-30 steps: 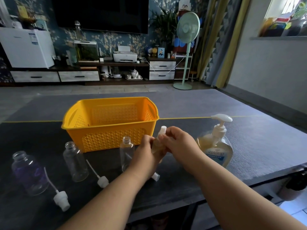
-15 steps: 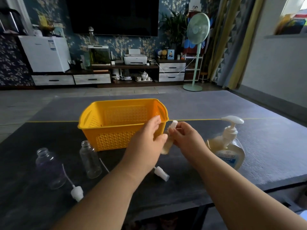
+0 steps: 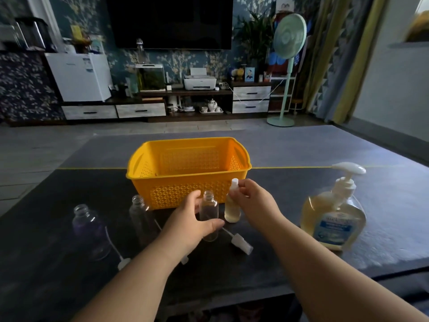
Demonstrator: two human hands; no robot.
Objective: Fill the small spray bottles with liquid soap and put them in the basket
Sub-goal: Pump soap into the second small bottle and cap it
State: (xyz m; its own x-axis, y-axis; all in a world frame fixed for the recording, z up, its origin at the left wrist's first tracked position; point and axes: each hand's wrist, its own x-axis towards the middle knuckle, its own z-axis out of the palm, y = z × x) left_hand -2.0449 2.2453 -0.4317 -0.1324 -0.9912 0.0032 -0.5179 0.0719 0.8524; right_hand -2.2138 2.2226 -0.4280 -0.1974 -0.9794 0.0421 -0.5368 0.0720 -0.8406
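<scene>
A small spray bottle filled with pale soap [image 3: 232,211] stands on the dark table just before the yellow basket [image 3: 185,191]. My right hand [image 3: 254,201] pinches it at the neck, under its white cap. Beside it on the left stands an empty clear bottle [image 3: 210,213] without a cap, and my left hand [image 3: 192,225] curls round it, thumb in front. Two more empty bottles [image 3: 139,213] [image 3: 90,231] stand further left. The basket holds nothing that I can see. The big pump bottle of liquid soap [image 3: 334,219] stands at the right.
Loose white spray heads with tubes lie on the table: one [image 3: 241,244] in front of the filled bottle, another [image 3: 123,262] at the left, and a third [image 3: 184,260] partly under my left wrist. The table's near edge runs below my forearms.
My left hand let go of the filled bottle and moved onto the empty bottle. My right hand brought the filled bottle down upright in front of the basket.
</scene>
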